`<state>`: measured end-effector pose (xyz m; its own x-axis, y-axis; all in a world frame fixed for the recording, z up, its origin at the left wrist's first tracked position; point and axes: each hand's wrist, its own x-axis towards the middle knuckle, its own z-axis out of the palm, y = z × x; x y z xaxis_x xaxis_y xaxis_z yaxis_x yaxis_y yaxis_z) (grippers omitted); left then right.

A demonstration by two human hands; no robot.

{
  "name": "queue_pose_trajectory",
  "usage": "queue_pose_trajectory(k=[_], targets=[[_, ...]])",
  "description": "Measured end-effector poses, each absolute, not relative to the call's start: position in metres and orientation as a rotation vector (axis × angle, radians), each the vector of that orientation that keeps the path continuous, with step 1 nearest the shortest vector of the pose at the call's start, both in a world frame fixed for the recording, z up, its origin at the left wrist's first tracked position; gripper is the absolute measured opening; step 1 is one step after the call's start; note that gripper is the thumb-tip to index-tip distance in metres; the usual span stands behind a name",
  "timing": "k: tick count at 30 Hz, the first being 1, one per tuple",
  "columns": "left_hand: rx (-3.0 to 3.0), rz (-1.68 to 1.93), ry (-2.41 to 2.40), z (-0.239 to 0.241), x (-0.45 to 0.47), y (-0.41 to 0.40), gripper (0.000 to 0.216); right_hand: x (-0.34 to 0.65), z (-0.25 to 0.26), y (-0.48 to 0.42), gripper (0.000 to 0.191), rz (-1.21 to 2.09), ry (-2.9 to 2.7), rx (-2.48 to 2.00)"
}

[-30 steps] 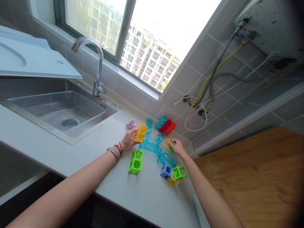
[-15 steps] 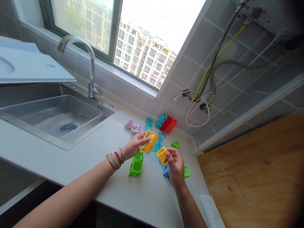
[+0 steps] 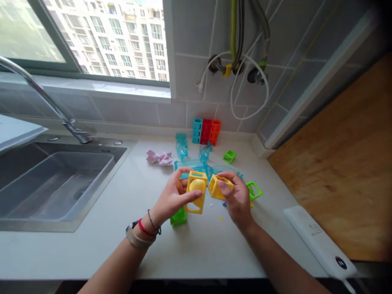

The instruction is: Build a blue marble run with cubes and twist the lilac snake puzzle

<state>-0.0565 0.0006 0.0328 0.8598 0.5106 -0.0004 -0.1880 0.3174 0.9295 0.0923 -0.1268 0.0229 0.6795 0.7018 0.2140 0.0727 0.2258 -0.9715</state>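
Observation:
My left hand (image 3: 173,199) is closed round a tall yellow block (image 3: 196,191) made of open cube frames, held just above the white counter (image 3: 199,245). My right hand (image 3: 237,198) grips a smaller yellow cube block (image 3: 217,186) right beside it, the two almost touching. Under my left hand a green block (image 3: 178,217) shows in part. Clear blue track pieces (image 3: 196,157) lie behind the hands. A green cube frame (image 3: 255,190) sits by my right hand.
A teal, red and orange row of blocks (image 3: 206,131) leans at the tiled wall, a small green block (image 3: 229,156) and pink pieces (image 3: 159,157) lie nearby. The steel sink (image 3: 45,183) and tap (image 3: 39,98) are at left. A white power strip (image 3: 318,241) and a wooden board (image 3: 346,163) are at right.
Both hands have come nearer and together, bringing the two yellow blocks side by side. The view has swung down and to the right, closer to the counter.

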Motion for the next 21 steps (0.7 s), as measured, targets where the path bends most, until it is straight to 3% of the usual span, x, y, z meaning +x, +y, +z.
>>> queue_pose_trajectory(k=[21], targets=[[1.241, 0.447, 0.321, 0.0319, -0.0529, -0.0041, 0.065, 0.0942, 0.0248, -0.1248, 0.036, 0.672, -0.834, -1.292]])
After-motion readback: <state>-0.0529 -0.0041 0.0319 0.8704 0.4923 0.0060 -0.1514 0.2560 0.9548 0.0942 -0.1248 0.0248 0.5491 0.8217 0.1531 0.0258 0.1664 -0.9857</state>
